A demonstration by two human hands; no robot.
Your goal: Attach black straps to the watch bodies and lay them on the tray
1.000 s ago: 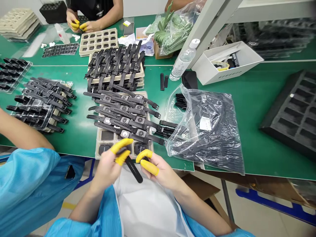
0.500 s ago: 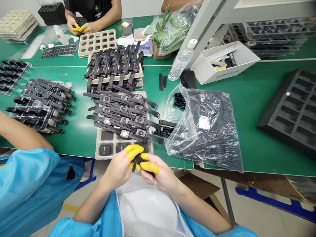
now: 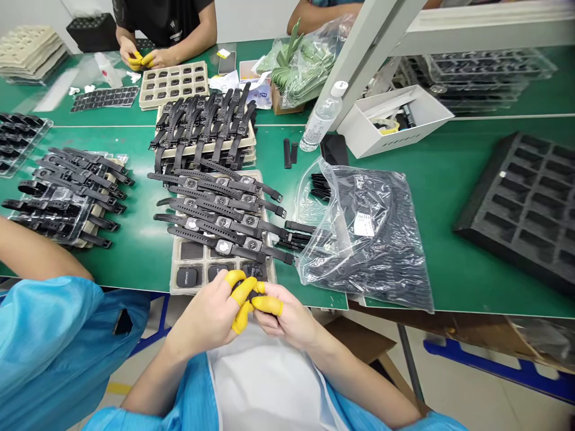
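Observation:
Close to my body, just past the table's front edge, my left hand (image 3: 209,311) and my right hand (image 3: 287,314) meet over a small black smartwatch (image 3: 255,294). Yellow finger cots cover several fingertips. Both hands are closed on the watch, and the fingers hide most of it. Right behind them is a beige compartment tray (image 3: 205,272). Square black watch bodies (image 3: 186,276) sit in its front row. Across its rear lie several strapped smartwatches (image 3: 224,221), backs up. Loose black straps (image 3: 294,239) stick out of a clear plastic bag (image 3: 363,239) to the right.
Farther back stands a stack of trays with watches (image 3: 202,129). A water bottle (image 3: 323,120) and a white box (image 3: 395,129) are by the grey post. A black foam tray (image 3: 525,203) lies right. Co-workers sit at left (image 3: 54,347) and opposite (image 3: 166,27).
My left fingers have closed further over the watch, so less of it shows. The view has shifted slightly, moving the table scene a little left and down.

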